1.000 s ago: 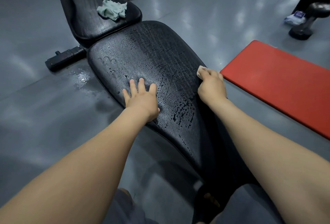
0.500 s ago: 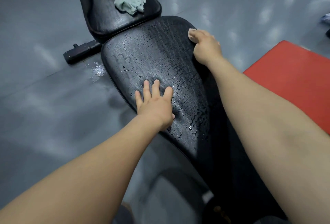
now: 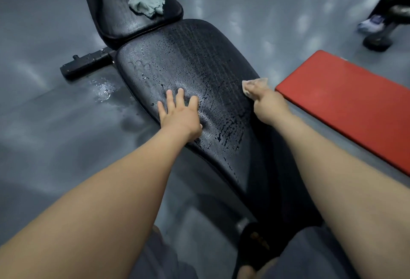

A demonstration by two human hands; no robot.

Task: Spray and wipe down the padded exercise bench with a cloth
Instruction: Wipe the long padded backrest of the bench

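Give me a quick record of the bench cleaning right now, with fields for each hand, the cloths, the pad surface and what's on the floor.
left hand: flat on the long pad, fingers spread, holding nothing
right hand: grips a pale cloth at the long pad's right edge
long pad: black, beaded with droplets
green cloth: crumpled, lying on the short pad beyond
floor: small puddle left of the long pad; red mat to the right
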